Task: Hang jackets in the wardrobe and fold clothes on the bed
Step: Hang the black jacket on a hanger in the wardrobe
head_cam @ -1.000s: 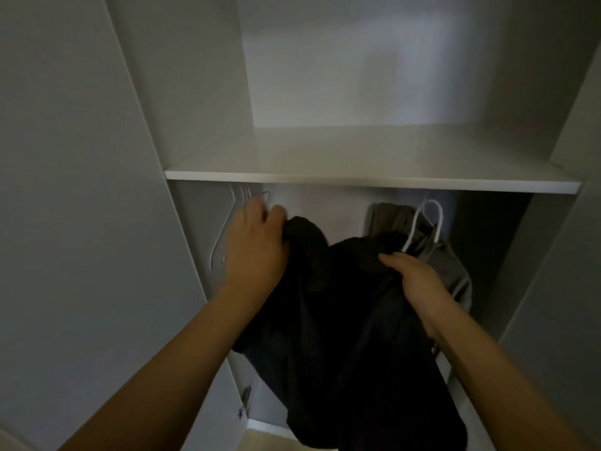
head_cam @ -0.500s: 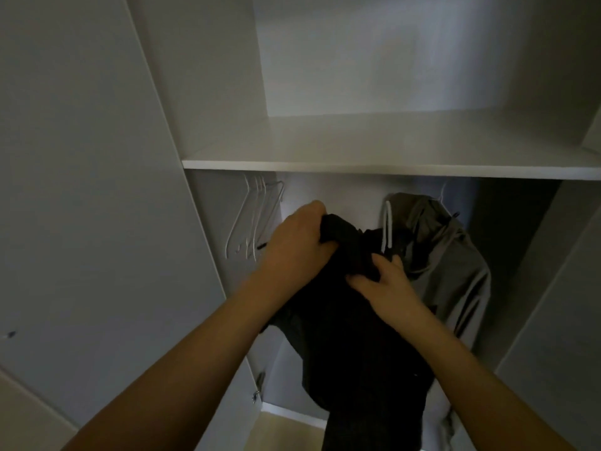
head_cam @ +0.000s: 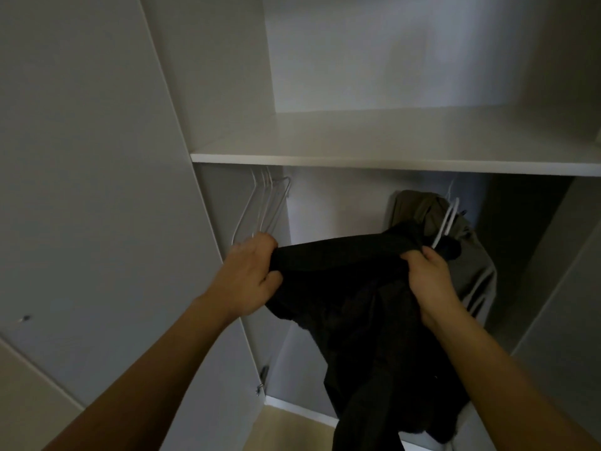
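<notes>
I face an open white wardrobe. A black jacket (head_cam: 364, 307) is stretched between my hands below the shelf. My left hand (head_cam: 250, 275) grips its left end, close to several bare white hangers (head_cam: 260, 206) on the hidden rail. My right hand (head_cam: 429, 281) grips the jacket's right end next to a white hanger (head_cam: 447, 222) that pokes up from the black cloth. The rest of the jacket hangs down toward the wardrobe floor. Behind my right hand hangs a grey-green jacket (head_cam: 468, 255).
A white shelf (head_cam: 390, 157) crosses the wardrobe just above the hangers. The open wardrobe door (head_cam: 91, 190) stands at my left, with hinge hardware (head_cam: 261, 380) low down. The wardrobe's right side wall (head_cam: 559, 288) is close by. A strip of wooden floor (head_cam: 289, 431) shows at the bottom.
My hands have spread apart and pulled the black jacket taut between them; half a second ago they were close together at its top. The view has tilted slightly.
</notes>
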Tool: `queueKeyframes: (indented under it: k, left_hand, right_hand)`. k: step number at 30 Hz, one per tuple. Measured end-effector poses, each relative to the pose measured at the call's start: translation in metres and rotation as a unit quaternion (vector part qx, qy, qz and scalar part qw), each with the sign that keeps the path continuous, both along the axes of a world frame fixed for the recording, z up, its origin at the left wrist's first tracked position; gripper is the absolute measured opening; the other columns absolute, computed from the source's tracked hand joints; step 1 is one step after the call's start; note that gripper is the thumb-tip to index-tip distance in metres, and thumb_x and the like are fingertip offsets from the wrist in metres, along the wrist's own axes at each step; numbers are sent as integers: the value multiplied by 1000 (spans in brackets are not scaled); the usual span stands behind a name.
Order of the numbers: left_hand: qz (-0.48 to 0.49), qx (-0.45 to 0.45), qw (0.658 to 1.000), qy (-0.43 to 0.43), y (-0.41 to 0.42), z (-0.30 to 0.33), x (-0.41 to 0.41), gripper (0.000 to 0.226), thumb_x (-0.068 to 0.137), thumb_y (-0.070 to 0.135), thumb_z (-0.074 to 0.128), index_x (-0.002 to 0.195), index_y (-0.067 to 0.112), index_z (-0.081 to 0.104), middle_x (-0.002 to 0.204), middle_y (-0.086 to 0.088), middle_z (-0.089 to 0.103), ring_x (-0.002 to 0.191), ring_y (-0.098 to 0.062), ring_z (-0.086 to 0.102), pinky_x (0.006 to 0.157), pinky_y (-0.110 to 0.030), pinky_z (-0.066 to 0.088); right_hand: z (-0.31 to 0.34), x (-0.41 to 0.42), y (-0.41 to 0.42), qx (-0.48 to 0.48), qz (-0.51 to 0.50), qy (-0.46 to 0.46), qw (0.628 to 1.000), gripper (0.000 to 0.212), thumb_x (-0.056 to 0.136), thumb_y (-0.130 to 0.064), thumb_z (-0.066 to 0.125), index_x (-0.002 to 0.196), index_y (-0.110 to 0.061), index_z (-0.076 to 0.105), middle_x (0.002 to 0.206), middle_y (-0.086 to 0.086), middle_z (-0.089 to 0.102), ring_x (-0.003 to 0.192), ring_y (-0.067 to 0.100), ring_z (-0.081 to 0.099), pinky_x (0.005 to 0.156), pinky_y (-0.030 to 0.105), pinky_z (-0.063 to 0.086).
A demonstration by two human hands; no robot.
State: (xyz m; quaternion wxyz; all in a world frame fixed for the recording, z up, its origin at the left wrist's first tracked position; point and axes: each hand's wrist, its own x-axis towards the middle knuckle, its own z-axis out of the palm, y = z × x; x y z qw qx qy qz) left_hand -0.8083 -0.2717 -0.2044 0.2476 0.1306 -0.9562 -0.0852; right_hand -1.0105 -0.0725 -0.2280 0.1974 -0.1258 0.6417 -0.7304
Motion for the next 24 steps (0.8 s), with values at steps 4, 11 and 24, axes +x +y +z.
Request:
queueKeyframes:
  k: [4,11,24]
  left_hand:
    - [48,-208,973,90,-7,1,-1,17,85,16,48,87,6,61,90,-13,54,80,-27,47,71,-36,35]
    - [208,-219,936,180,-25,6,-21,8,88,13,65,86,7,67,71,-12,58,64,-29,53,63,-36,37]
    - [223,358,824,379,-6,-4,-63,11,105,24,34,100,14,36,78,0,49,69,-1,54,62,-29,41]
  right_hand:
    - [-2,-3,2,14,-13,-10,1000,17,90,-12,50,74,-13,53,75,7,55,70,20,54,68,31,45]
    - [-10,12,-5,8,13,-11,1000,11,90,-13,52,80,-12,55,82,9,55,72,21,54,68,31,45]
    - [-10,33,-21,14,36,31,999,25,89,-20,54,66,-24,45,104,10,43,82,23,46,73,35,40]
